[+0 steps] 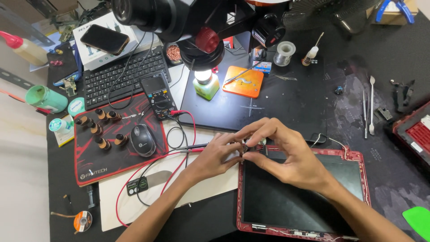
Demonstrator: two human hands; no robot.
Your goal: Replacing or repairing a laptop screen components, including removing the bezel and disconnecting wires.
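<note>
Both hands meet at the top edge of a red-framed laptop screen panel (pixel 277 201) lying flat at the near right of the dark work mat (pixel 286 98). The left hand (pixel 215 157) and the right hand (pixel 286 157) pinch a small dark part (pixel 251 148) between fingertips just above the panel's upper left corner; what the part is cannot be made out, since the fingers cover most of it.

Open mat lies beyond the hands, up to an orange pad (pixel 244 81) and a lit green-based bottle (pixel 206 84). To the left, red and black probe leads (pixel 179 154) run close under the left wrist, beside a mouse (pixel 142 140) and a multimeter (pixel 157 95). The microscope head (pixel 188 22) overhangs the far edge. The panel's lower edge is cut off by the frame.
</note>
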